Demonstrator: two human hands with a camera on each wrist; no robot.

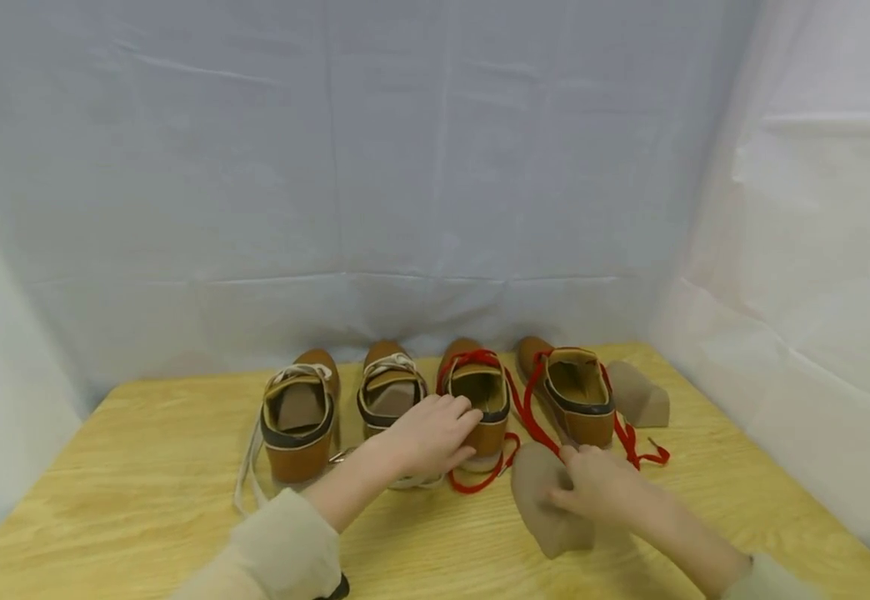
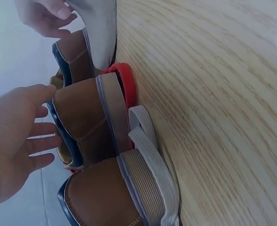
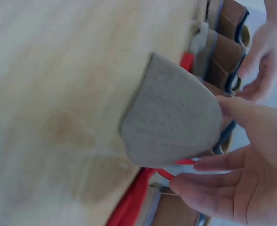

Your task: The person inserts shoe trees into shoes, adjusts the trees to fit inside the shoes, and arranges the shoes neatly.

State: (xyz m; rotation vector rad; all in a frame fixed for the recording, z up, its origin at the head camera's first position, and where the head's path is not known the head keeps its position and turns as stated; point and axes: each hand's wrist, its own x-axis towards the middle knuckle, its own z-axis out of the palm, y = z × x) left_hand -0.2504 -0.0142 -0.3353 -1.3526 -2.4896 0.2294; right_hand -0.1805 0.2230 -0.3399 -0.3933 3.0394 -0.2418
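Four boat-style brown shoes stand in a row, heels toward me. My left hand (image 1: 438, 433) is at the heel of the third, a red-laced shoe (image 2: 79, 103); its thumb lies at the collar, with the fingers loosely extended beside the opening. My right hand (image 3: 256, 165) holds one end of a grey-brown moulded shoe insert (image 3: 171, 115) between thumb and fingers. That insert is low over the table, in front of the rightmost red-laced shoe (image 1: 577, 400). Both red-laced shoes show hollow insides.
Two white-laced shoes, the leftmost (image 1: 300, 454) and its neighbour (image 1: 382, 358), have grey-brown inserts inside. Another insert (image 1: 637, 396) lies right of the row. Loose red laces (image 1: 472, 483) trail over the wooden table (image 1: 142, 483). White sheeting (image 1: 405, 167) hangs behind and at the sides.
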